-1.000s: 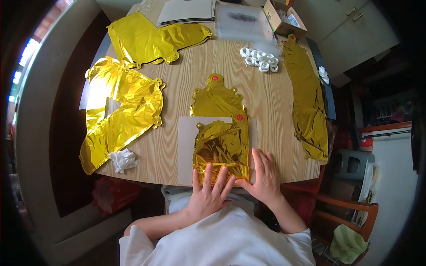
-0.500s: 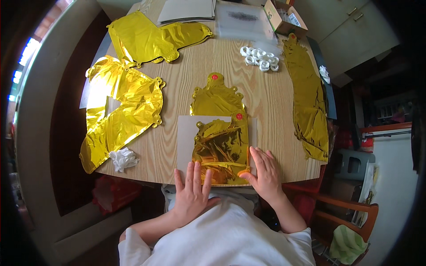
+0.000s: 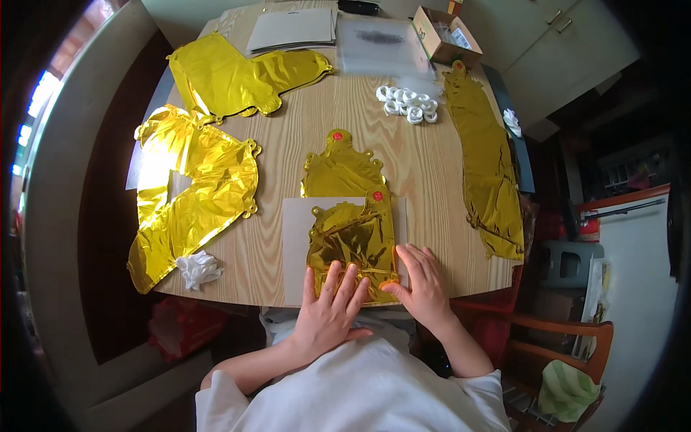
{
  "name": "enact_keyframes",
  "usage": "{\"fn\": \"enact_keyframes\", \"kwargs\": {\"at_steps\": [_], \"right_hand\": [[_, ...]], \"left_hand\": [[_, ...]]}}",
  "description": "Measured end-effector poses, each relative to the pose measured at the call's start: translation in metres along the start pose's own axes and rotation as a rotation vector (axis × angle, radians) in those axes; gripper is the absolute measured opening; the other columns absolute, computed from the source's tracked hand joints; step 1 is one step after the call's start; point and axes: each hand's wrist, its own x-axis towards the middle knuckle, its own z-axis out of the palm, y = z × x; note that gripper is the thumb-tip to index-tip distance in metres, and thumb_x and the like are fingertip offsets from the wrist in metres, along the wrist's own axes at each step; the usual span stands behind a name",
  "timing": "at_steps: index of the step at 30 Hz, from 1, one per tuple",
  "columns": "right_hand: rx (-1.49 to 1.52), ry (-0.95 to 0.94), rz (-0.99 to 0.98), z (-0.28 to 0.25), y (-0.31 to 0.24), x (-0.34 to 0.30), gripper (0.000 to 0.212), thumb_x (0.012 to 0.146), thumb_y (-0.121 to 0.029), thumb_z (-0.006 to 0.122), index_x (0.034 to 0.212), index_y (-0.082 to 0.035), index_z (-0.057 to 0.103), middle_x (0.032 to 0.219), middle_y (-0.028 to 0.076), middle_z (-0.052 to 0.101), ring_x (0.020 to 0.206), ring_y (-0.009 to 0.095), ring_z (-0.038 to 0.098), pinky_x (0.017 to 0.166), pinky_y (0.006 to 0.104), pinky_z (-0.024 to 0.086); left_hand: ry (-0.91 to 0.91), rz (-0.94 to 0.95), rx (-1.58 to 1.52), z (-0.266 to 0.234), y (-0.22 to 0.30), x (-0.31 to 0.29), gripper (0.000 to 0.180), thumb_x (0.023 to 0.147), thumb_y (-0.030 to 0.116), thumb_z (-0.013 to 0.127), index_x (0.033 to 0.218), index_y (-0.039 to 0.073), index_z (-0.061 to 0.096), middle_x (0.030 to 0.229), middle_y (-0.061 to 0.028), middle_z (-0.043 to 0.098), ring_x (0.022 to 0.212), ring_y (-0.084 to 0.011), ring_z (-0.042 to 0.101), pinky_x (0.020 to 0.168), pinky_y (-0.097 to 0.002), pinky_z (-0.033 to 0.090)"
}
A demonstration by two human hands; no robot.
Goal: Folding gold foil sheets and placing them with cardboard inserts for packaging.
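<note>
A flat, uninflated gold foil balloon [image 3: 354, 241] lies folded on a grey card sheet [image 3: 294, 245] at the table's near edge. A red round mark shows on its top right tab. My left hand [image 3: 331, 313] is open, its spread fingers lying on the lower part of the foil. On the other side, my right hand [image 3: 426, 288] is open too, with fingers stretched along the balloon's right edge and thumb at its lower right corner. Just beyond the card lies more gold foil [image 3: 342, 173] with rounded tabs and a red mark; the card's top edge meets it.
More flat gold balloons lie at the left [image 3: 216, 180], far left [image 3: 230, 75] and right [image 3: 486, 158]. White ribbon rolls [image 3: 414, 104], a stack of card sheets [image 3: 291, 30], clear plastic bags [image 3: 381, 50] and a cardboard box [image 3: 439, 39] sit farther back. Crumpled white gloves [image 3: 198, 270] rest near left.
My left hand has slid right across the lower foil, its fingers now farther onto it. My right hand stays at the right edge. The whole view has shifted slightly.
</note>
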Motion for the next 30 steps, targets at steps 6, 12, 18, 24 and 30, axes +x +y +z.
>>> {"fn": "enact_keyframes", "kwargs": {"at_steps": [6,12,18,24,30], "right_hand": [[0.132,0.041,0.225,0.0,-0.014,-0.013,0.052,0.078,-0.018,0.079,0.12,-0.002,0.051,0.09,0.008,0.062,0.091,0.028,0.058,0.081,0.0402,0.046],[0.296,-0.005,0.314,-0.005,-0.017,-0.007,0.052,0.079,-0.009,0.078,0.122,0.0,0.051,0.084,0.007,0.063,0.075,0.017,0.061,0.069,0.0302,0.05],[0.38,-0.06,0.362,-0.006,-0.017,-0.004,0.045,0.08,-0.004,0.075,0.119,-0.001,0.051,0.078,0.007,0.064,0.068,0.017,0.061,0.065,0.0296,0.05],[0.449,-0.073,0.359,-0.006,-0.013,0.002,0.037,0.08,-0.004,0.074,0.11,-0.001,0.052,0.074,0.008,0.065,0.066,0.021,0.063,0.063,0.0332,0.049],[0.474,-0.166,0.429,-0.016,-0.015,0.011,0.037,0.08,-0.006,0.075,0.11,-0.001,0.053,0.074,0.008,0.065,0.067,0.019,0.064,0.064,0.0319,0.051]], "left_hand": [[-0.021,-0.018,0.027,0.004,0.002,0.0,0.098,0.074,0.076,0.054,0.148,0.013,0.039,0.152,-0.0169,0.036,0.142,-0.0393,0.029,0.107,-0.0724,0.02],[-0.026,-0.015,0.044,0.006,0.001,-0.001,0.099,0.073,0.076,0.055,0.148,0.013,0.039,0.152,-0.0169,0.036,0.142,-0.0393,0.029,0.106,-0.0728,0.02],[-0.014,-0.015,0.04,0.007,0.001,-0.001,0.098,0.072,0.075,0.056,0.147,0.014,0.04,0.152,-0.016,0.036,0.142,-0.0389,0.03,0.106,-0.0731,0.02],[-0.009,-0.011,0.047,0.007,0.0,-0.001,0.097,0.072,0.074,0.057,0.147,0.015,0.04,0.152,-0.0156,0.036,0.141,-0.0388,0.03,0.106,-0.0728,0.021],[-0.01,-0.011,0.054,0.007,0.0,-0.001,0.097,0.072,0.074,0.058,0.147,0.015,0.04,0.152,-0.0162,0.036,0.141,-0.0392,0.03,0.106,-0.073,0.021]]}}
